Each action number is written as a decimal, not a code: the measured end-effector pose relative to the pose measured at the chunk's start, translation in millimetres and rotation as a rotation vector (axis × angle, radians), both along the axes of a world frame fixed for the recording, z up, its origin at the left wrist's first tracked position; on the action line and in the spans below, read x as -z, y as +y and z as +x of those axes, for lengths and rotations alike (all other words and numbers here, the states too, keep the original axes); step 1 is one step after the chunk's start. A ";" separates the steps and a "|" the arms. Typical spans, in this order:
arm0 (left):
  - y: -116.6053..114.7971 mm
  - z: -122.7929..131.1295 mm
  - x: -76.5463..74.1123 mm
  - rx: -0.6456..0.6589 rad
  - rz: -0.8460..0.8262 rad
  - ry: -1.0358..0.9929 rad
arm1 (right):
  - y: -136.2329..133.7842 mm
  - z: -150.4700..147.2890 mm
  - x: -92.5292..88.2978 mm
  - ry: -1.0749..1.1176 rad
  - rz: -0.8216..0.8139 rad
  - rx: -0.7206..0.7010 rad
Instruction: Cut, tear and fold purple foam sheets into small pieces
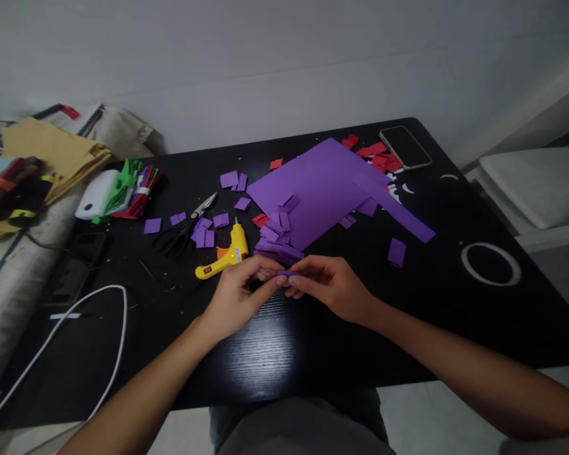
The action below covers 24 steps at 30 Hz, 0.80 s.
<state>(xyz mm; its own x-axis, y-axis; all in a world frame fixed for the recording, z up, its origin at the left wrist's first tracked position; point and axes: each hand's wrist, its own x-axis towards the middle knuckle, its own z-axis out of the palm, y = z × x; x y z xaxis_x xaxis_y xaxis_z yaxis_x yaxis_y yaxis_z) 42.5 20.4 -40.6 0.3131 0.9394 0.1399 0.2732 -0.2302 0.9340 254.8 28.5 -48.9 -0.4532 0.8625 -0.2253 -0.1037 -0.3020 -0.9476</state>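
Note:
My left hand (239, 294) and my right hand (329, 287) meet over the black table (275, 354), fingers pinched together on a small purple foam piece (287, 273). Just beyond my fingers lies a pile of purple foam rectangles (277, 243). A large purple foam sheet (320, 186) is spread behind the pile. The yellow glue gun (225, 256) rests on the table to the left of my left hand. Black-handled scissors (184, 227) lie further left among loose purple squares.
A phone (404, 146) and red foam scraps (377, 155) sit at the far right. A white tape ring (490, 263) lies right. Rolled coloured foam sheets (133, 186), a white device (95, 196) and a white cable (104, 354) are left. A white seat (535, 183) stands beyond the table.

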 end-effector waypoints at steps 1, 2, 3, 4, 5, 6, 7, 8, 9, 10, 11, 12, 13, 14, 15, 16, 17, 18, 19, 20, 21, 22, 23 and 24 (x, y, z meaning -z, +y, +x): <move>0.1 -0.1 0.1 0.002 -0.014 -0.016 | 0.2 -0.1 -0.7 0.001 0.008 -0.002; 0.2 -0.1 0.1 0.003 -0.027 -0.027 | 0.3 -0.2 -1.3 -0.001 0.014 -0.004; 0.2 0.0 0.0 0.000 -0.039 -0.030 | 0.4 -0.2 -1.7 -0.005 0.018 -0.006; 0.1 0.2 -0.3 -0.004 -0.051 -0.029 | 0.5 -0.3 -2.0 -0.009 0.020 -0.008; -0.1 0.5 -0.7 -0.006 -0.063 -0.030 | 0.4 -0.3 -2.0 -0.013 0.021 -0.010; -0.3 0.9 -1.1 -0.007 -0.073 -0.032 | 0.3 -0.4 -1.8 -0.015 0.019 -0.012; -0.5 1.3 -1.6 -0.006 -0.082 -0.036 | 0.1 -0.4 -1.4 -0.016 0.018 -0.013; -0.7 1.8 -2.1 -0.005 -0.088 -0.037 | -0.1 -0.5 -0.9 -0.016 0.016 -0.013; -0.9 2.2 -2.4 -0.004 -0.093 -0.033 | -0.4 -0.6 -0.3 -0.019 0.015 -0.014; -1.0 2.4 -2.6 -0.004 -0.093 -0.025 | -0.7 -0.8 0.3 -0.021 0.014 -0.015; -1.1 2.5 -2.7 -0.005 -0.089 -0.012 | -1.0 -1.0 0.8 -0.025 0.013 -0.017; -1.1 2.4 -2.7 -0.003 -0.083 0.001 | -1.3 -1.2 1.1 -0.028 0.011 -0.018; -1.1 2.2 -2.6 0.000 -0.074 0.012 | -1.5 -1.4 1.2 -0.032 0.011 -0.019; -1.0 1.9 -2.5 0.001 -0.064 0.018 | -1.7 -1.6 1.2 -0.035 0.013 -0.020; -1.0 1.6 -2.5 0.001 -0.054 0.020 | -1.9 -1.7 1.0 -0.040 0.017 -0.018; -0.9 1.4 -2.5 -0.003 -0.043 0.020 | -2.0 -1.8 0.7 -0.045 0.023 -0.016; -0.8 1.2 -2.6 -0.007 -0.035 0.020 | -2.1 -1.9 0.4 -0.049 0.028 -0.013; -0.8 1.0 -2.9 -0.009 -0.028 0.022 | -2.2 -1.9 0.1 -0.050 0.034 -0.010; -0.7 0.9 -3.2 -0.010 -0.022 0.026 | -2.2 -2.0 -0.1 -0.050 0.038 -0.010; -0.7 0.8 -3.6 -0.006 -0.016 0.031 | -2.3 -2.0 -0.2 -0.048 0.041 -0.011; -0.8 0.7 -4.0 -0.002 -0.008 0.039 | -2.4 -2.0 -0.1 -0.046 0.045 -0.014; -0.8 0.6 -4.4 0.001 0.000 0.048 | -2.4 -2.1 -0.1 -0.045 0.049 -0.016; -0.9 0.5 -4.8 0.002 0.009 0.055 | -2.4 -2.0 -0.1 -0.046 0.053 -0.017; -0.9 0.5 -5.1 0.001 0.019 0.060 | -2.4 -1.9 -0.1 -0.047 0.054 -0.019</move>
<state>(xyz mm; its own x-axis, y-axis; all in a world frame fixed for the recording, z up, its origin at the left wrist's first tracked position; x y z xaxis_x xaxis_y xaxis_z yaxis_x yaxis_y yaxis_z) 43.0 19.5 -35.5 0.3223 0.9364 0.1390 0.3283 -0.2483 0.9113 252.8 26.1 -48.8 -0.4601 0.8651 -0.1999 -0.0536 -0.2518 -0.9663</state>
